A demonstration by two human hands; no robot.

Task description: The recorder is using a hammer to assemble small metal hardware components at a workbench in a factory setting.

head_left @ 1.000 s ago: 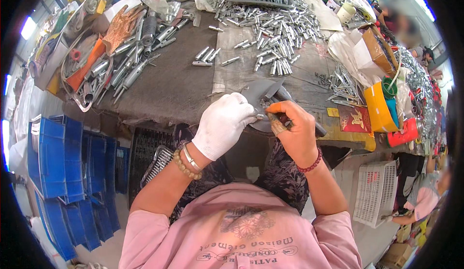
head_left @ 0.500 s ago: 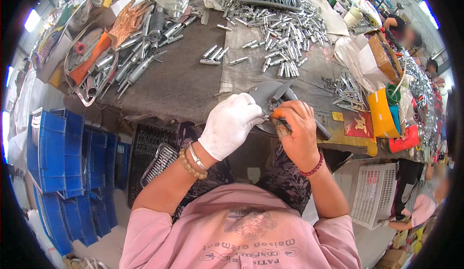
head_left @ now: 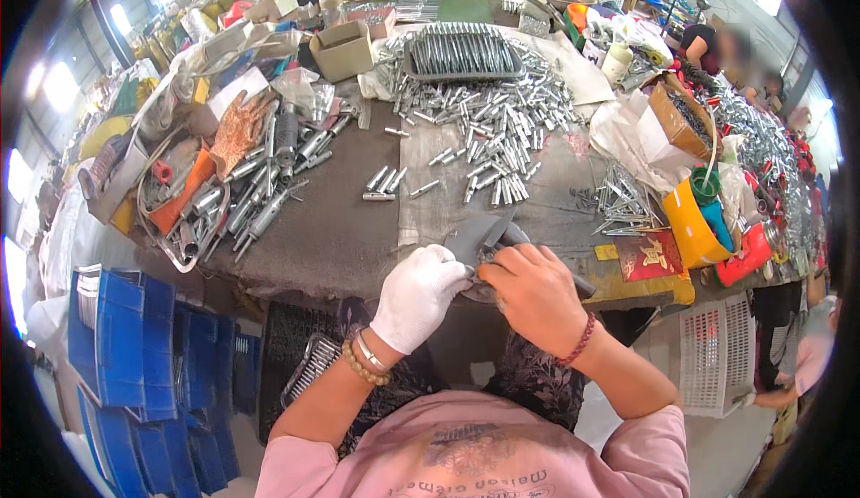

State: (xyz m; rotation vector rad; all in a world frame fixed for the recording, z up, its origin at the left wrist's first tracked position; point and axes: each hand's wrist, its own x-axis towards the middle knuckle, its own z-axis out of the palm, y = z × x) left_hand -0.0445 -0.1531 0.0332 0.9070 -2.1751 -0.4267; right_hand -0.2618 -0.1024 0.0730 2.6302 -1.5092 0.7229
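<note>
At the table's front edge, my left hand [head_left: 419,299], in a white glove, is closed with its fingertips pinched together. Bare and also closed, my right hand [head_left: 536,294] meets it with bent fingers. Whatever small piece lies between the fingertips is hidden. Just beyond them is a grey metal fixture [head_left: 470,236] with a pointed plate, partly covered by my right hand. Farther off, a heap of shiny metal tubes [head_left: 511,153] spreads over the table, and several loose metal tubes [head_left: 381,180] lie left of it.
A black tray [head_left: 408,70] of silver pieces rests on the heap. Tools and an orange glove [head_left: 240,131] crowd the left. Thin metal pins [head_left: 632,202], a yellow container [head_left: 694,220] and a cardboard box [head_left: 676,122] stand right. Blue bins [head_left: 134,346] and a white crate [head_left: 717,355] flank me.
My view has tilted up, bringing a gloved person across the table into sight. My right hand has turned over with its fingers more curled; my left hand stays pinched beside the fixture.
</note>
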